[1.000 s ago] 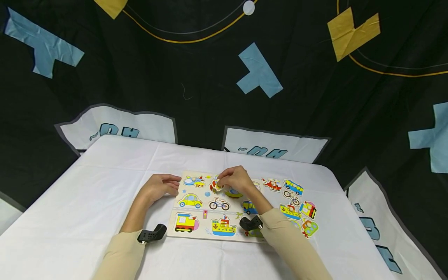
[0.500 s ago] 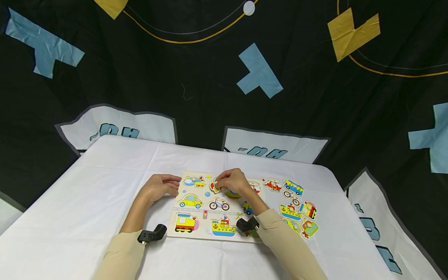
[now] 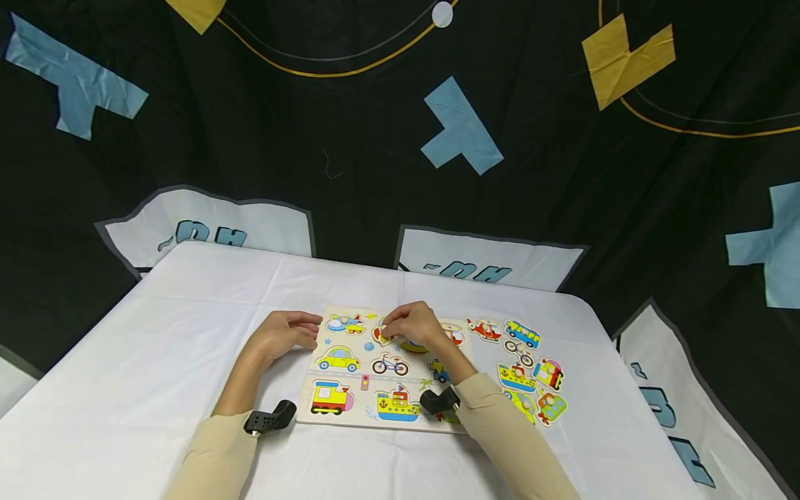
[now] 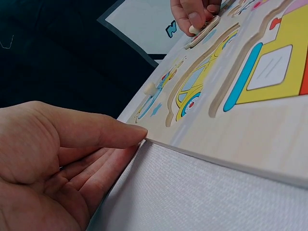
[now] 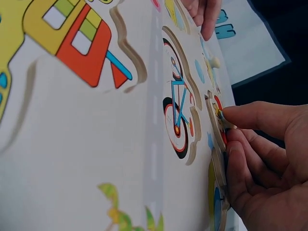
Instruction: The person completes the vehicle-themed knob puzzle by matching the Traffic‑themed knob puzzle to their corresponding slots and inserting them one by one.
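In the head view, a wooden peg puzzle board [image 3: 312, 399] with pictured vehicle recesses lies on the white table. My right hand [image 3: 415, 323] is over its top row, thumb and fingertips pinching the knob of a red and yellow puzzle piece [image 4: 206, 33]. In the right wrist view that piece sits right at the board surface, above the bicycle recess [image 5: 177, 103], and fingers partly cover its picture. My left hand [image 3: 278, 337] touches the board's left edge with extended fingers, the near fingertip [image 4: 139, 134] right at the rim. An airplane piece [image 3: 346, 324] lies in the top-left recess.
Several loose pieces lie right of the board, among them a red helicopter [image 3: 484, 330], a bus [image 3: 522, 334], a bicycle [image 3: 519, 353], a ship [image 3: 517, 377] and a train [image 3: 548, 373]. My right forearm [image 3: 512, 430] covers the board's lower right part. A dark curtain [image 3: 350, 194] hangs behind.
The right hand has shifted slightly left and lowered the puzzle piece from a tilted position to lie flatter on the board. The left hand has stayed at the board's edge.
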Demonstrator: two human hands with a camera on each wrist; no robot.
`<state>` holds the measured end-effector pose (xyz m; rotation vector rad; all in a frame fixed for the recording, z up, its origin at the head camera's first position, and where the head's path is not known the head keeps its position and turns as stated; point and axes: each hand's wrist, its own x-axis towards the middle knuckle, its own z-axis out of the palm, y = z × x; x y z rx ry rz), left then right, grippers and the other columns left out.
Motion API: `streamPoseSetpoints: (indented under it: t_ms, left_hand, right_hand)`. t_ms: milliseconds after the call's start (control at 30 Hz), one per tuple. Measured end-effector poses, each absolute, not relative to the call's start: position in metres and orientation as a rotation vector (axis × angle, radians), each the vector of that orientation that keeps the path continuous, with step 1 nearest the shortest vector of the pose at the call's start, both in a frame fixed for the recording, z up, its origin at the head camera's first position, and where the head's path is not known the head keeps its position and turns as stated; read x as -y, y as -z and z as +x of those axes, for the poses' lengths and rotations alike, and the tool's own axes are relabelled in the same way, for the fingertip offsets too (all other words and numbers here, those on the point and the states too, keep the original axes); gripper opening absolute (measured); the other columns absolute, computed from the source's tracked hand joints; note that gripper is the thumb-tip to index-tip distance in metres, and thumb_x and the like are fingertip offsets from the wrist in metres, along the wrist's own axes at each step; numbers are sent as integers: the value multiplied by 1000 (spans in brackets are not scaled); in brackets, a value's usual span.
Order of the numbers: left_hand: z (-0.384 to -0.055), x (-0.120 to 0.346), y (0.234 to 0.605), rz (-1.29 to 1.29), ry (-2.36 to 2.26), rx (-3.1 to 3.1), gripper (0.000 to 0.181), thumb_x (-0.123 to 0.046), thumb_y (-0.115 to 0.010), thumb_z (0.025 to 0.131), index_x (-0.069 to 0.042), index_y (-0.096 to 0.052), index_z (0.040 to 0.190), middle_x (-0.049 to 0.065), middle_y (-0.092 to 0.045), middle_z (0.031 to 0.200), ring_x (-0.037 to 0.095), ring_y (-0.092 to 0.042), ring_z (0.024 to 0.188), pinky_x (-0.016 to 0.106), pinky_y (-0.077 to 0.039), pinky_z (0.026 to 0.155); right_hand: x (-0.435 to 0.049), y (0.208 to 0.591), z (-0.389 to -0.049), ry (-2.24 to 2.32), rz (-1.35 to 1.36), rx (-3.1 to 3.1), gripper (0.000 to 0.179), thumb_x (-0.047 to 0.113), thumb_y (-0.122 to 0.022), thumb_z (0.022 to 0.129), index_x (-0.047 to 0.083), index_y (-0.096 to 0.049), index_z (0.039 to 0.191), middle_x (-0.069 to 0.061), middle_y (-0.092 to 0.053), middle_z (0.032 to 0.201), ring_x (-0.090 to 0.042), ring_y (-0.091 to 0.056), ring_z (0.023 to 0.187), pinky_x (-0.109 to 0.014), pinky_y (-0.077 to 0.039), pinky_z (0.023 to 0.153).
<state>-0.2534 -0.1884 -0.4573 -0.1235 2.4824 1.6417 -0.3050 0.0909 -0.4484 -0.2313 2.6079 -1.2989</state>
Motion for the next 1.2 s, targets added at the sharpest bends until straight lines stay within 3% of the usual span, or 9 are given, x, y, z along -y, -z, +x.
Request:
streamPoseSetpoints:
  t_ms: [900,1200]
  left_hand:
    - [-253,187,454,-140,-1627,-2481,53,0,-78,76,1,-67,128,12,-75,107,14,-67,87,23,-49,80]
    - [-253,187,454,-137,-1615,-2492,54,0,-78,75,1,-67,128,13,-74,109,14,-68,88,23,-49,80]
  right_hand:
    - [-92,448,-305,1323,-169,-2543,15,20,-87,77,14,-78,88,2,-75,78,-11,-62,68,-24,-48,64]
    - [-93,450,-307,1304,-147,-2541,16,24,-87,78,17,-79,90,3,-76,84,-14,-64,75,-28,-50,72]
